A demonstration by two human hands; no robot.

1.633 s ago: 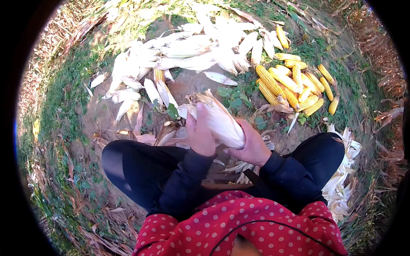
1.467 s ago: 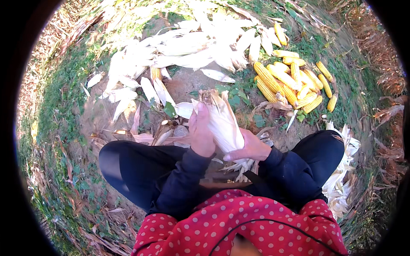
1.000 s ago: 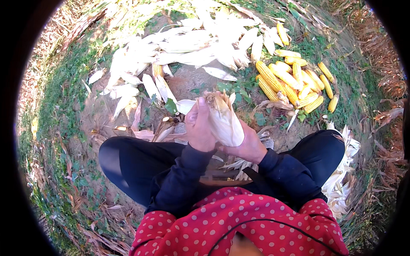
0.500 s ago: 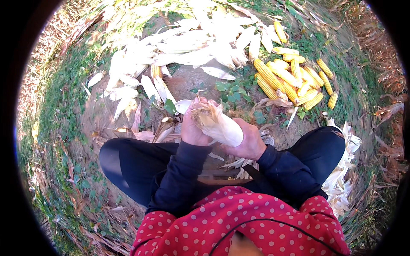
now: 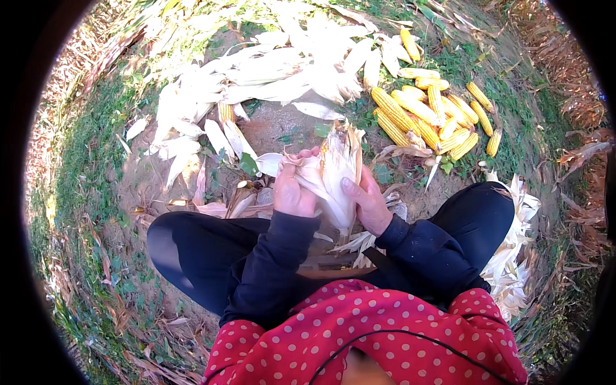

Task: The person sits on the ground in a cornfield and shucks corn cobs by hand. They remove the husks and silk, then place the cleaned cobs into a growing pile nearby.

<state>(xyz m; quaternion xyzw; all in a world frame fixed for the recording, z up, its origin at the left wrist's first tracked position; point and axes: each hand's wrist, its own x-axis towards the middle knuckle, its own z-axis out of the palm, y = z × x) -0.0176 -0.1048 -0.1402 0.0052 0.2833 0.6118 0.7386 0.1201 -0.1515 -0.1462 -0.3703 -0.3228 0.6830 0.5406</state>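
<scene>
Both hands are closed on one ear of corn [image 5: 333,176] that I hold upright above my lap: my left hand [image 5: 294,189] grips its left side with the fingers curled over a strip of pale husk pulled out to the left, and my right hand [image 5: 369,202] clasps the right side, thumb pressed flat on the husk. The ear is mostly wrapped in husk, with its ragged tip pointing away from me and a little yellow showing near the top. Loose husk pieces [image 5: 366,244] hang beneath it, between my dark sleeves. I sit cross-legged on bare dirt [image 5: 282,128], with grass [image 5: 83,167] to my left. Ahead of me, well beyond the ear, lies a broad heap of pale stripped husks [image 5: 269,70]. To the right of that heap sits a pile of yellow husked cobs [image 5: 430,115]. More husks [image 5: 513,256] lie against my right knee
</scene>
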